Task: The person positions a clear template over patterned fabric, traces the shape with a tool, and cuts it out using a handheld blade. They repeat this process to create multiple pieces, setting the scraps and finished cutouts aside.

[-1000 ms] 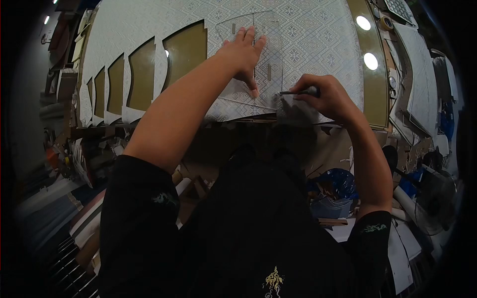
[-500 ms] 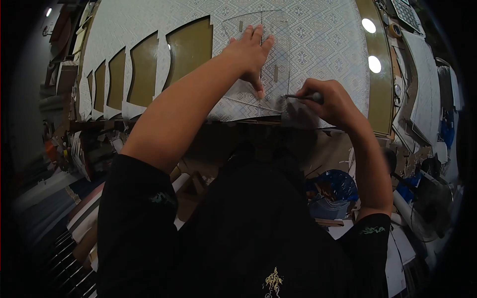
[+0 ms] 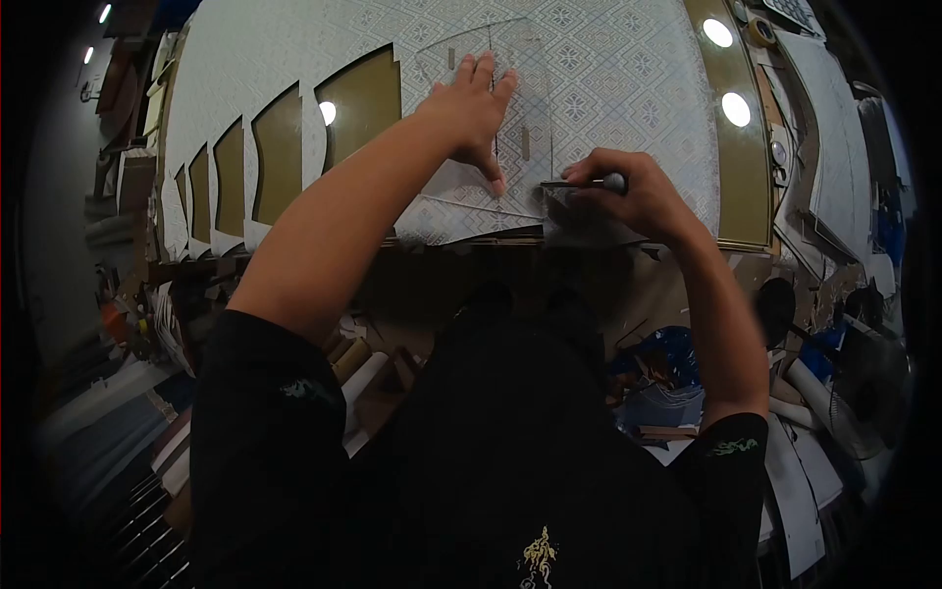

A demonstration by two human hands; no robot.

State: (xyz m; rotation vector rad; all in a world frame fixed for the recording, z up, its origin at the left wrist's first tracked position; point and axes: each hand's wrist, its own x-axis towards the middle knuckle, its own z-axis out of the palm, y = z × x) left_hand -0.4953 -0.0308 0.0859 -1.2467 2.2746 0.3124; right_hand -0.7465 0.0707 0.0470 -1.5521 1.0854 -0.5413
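A clear template [image 3: 538, 88] with small grey strips on it lies on a pale patterned sheet [image 3: 628, 88]. My left hand [image 3: 469, 116] presses flat on the template, fingers spread and thumb pointing toward the near edge. In my right hand [image 3: 628, 191] is a slim craft knife [image 3: 614, 183] with a grey rounded handle, the fingers wrapped around it. Its thin dark tip meets the sheet beside the template's right edge, near the lower right corner. To the left, curved pieces are gone from the sheet, and the olive table surface [image 3: 361, 103] shows through the gaps.
On the right, the table's olive border [image 3: 746, 187] reflects two lights. Beyond it are a roll of tape [image 3: 760, 33] and stacked pale sheets [image 3: 834, 147]. A fan [image 3: 868, 393] stands at lower right. Below the table edge are a blue bag [image 3: 672, 353] and scattered rolls [image 3: 363, 378].
The view has shifted a little, so the table appears further left. My right hand's knife lies at a flatter angle, still by the template's right edge. My left hand keeps its place on the template.
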